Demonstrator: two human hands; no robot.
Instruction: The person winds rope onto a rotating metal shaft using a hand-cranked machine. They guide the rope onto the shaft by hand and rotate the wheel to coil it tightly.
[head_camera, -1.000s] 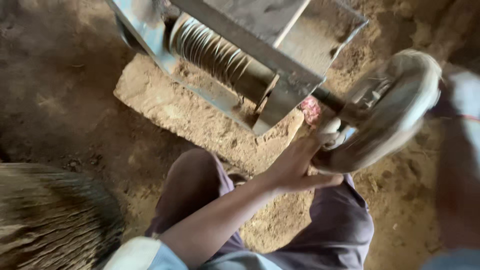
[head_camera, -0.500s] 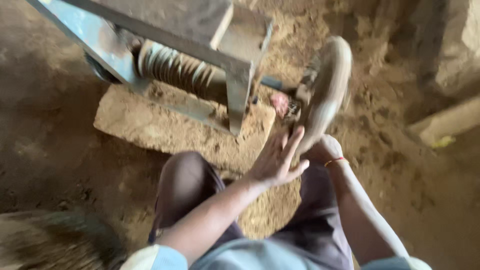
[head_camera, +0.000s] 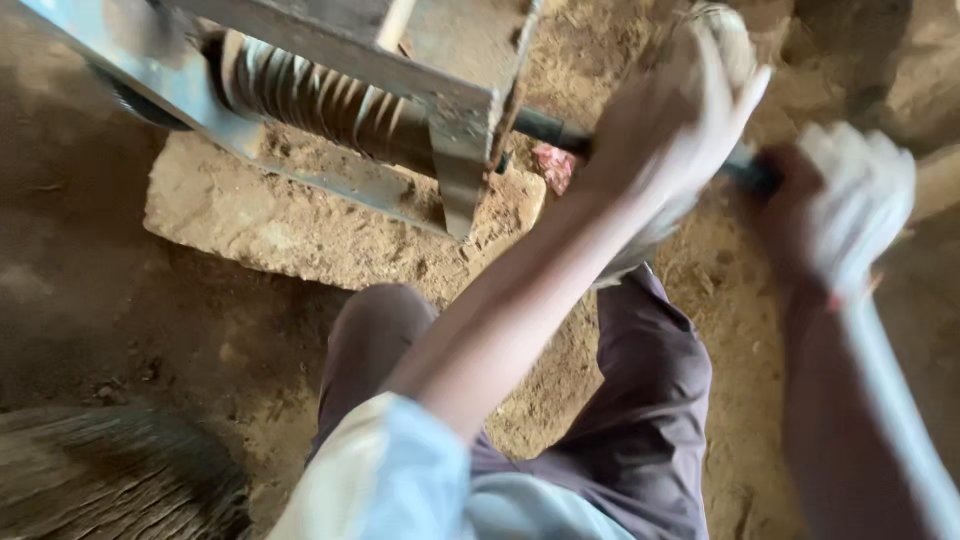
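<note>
Head view, looking down. Nearest the lens: a pale sleeve (head_camera: 385, 480) at bottom centre, and below it the knees (head_camera: 640, 400) in dark purple cloth, bent over dusty ground (head_camera: 110, 290). A patch of bundled straw (head_camera: 110, 475) lies at the bottom left corner.

From the sleeve the left forearm runs up and right to the left hand (head_camera: 672, 125). Fingers spread, palm laid over the wheel (head_camera: 722, 35) at the end of the shaft (head_camera: 545, 128). The hand lies on the rim; whether the fingers curl round it, I cannot tell, as motion blur smears the outline.

The right hand (head_camera: 845, 205) comes in from the right edge, forearm blurred. It is closed around a dark handle (head_camera: 750, 172) that juts just beside the wheel. Fingers wrapped, knuckles pale in the light.

The wheel sits at top right, mostly hidden under the left hand, with only a dusty rim showing above the fingers. The dark shaft leads left from it into the metal frame (head_camera: 455, 120). A small pink lump (head_camera: 552, 165) lies just under the shaft, against the frame.

Farther up and left: the frame holds a ribbed roller (head_camera: 320, 100). Frame rests on a flat earthen block (head_camera: 300, 225) caked with soil. Loose earth behind, at the top.
</note>
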